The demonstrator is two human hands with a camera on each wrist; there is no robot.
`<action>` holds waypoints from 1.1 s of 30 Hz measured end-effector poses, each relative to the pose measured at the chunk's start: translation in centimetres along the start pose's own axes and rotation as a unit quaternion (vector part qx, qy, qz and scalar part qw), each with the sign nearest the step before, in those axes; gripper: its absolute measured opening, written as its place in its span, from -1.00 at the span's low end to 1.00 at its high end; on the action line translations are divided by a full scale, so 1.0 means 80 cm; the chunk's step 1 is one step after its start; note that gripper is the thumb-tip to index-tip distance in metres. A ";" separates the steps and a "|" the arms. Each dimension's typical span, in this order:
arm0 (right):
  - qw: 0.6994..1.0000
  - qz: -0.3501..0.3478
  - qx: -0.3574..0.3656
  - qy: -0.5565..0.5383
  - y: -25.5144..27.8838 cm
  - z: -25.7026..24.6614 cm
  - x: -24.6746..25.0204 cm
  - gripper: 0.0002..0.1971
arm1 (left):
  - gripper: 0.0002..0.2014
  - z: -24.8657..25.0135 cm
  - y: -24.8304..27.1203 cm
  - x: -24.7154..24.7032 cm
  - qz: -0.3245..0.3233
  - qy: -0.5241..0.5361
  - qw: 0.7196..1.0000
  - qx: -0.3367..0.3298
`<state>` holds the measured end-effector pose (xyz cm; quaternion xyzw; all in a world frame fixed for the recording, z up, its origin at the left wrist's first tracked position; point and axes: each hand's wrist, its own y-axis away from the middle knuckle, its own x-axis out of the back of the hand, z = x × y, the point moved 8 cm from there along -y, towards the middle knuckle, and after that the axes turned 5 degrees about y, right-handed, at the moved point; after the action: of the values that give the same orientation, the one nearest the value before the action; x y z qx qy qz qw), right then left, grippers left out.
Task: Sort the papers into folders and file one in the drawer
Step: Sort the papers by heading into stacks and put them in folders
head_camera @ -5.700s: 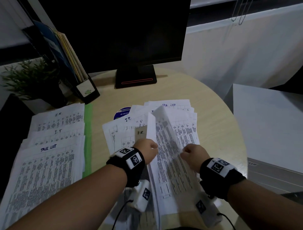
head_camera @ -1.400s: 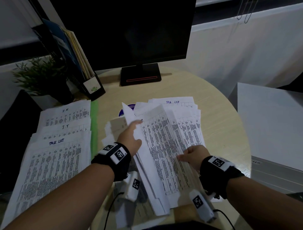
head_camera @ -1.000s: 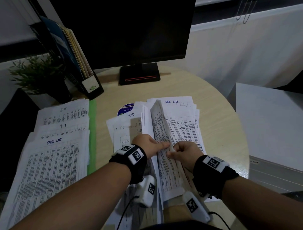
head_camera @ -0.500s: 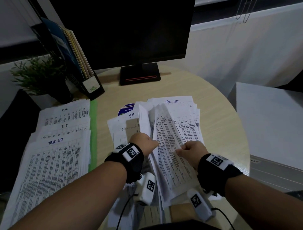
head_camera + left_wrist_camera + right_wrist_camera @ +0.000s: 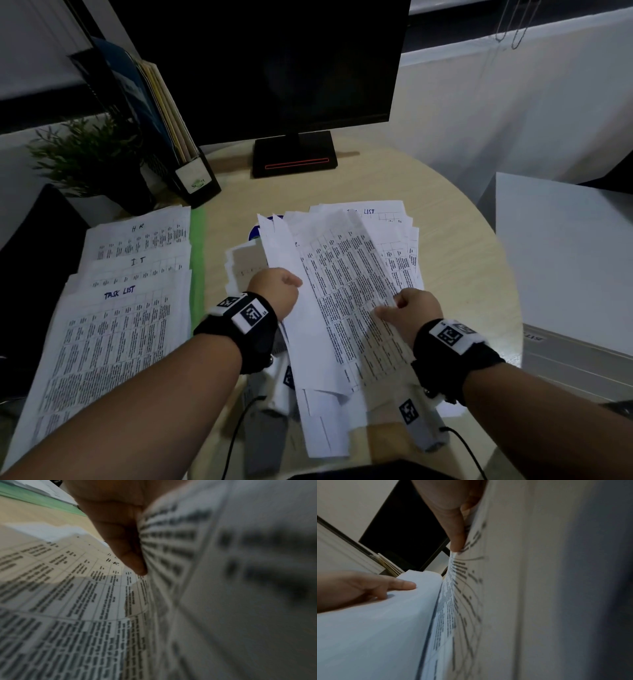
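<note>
Three labelled paper stacks (image 5: 113, 308) lay overlapping on a green folder (image 5: 197, 260) at the table's left. The left hand (image 5: 275, 291) gripped lifted sheets (image 5: 308, 308) of the one loose middle pile (image 5: 394, 246); the right hand (image 5: 416, 310) pinched a printed sheet (image 5: 349, 291).

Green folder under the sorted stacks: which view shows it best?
Head view. The green folder shows as a long strip along the right edge of the sorted stacks, on the table. Left wrist catches only a blurred green band at top left. Right wrist does not show it.
</note>
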<state>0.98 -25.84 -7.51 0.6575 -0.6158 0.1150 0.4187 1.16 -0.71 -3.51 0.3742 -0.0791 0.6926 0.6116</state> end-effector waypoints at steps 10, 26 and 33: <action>0.988 -0.034 0.109 -0.106 0.024 -0.044 -0.035 -0.58 | -0.58 0.015 0.017 -0.049 -0.045 0.018 0.999 0.002; 0.999 -0.027 -0.038 0.015 -0.005 0.027 0.009 -0.69 | -0.12 -0.006 0.009 0.008 0.031 0.103 0.994 0.030; 0.999 -0.019 0.014 0.044 0.005 -0.009 0.002 -0.67 | -0.58 0.022 0.021 -0.020 -0.061 0.010 0.998 -0.022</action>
<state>0.96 -25.38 -6.80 0.6697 -0.5822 0.1444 0.4378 0.30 -3.39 -2.70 0.3577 -0.0657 0.6558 0.6615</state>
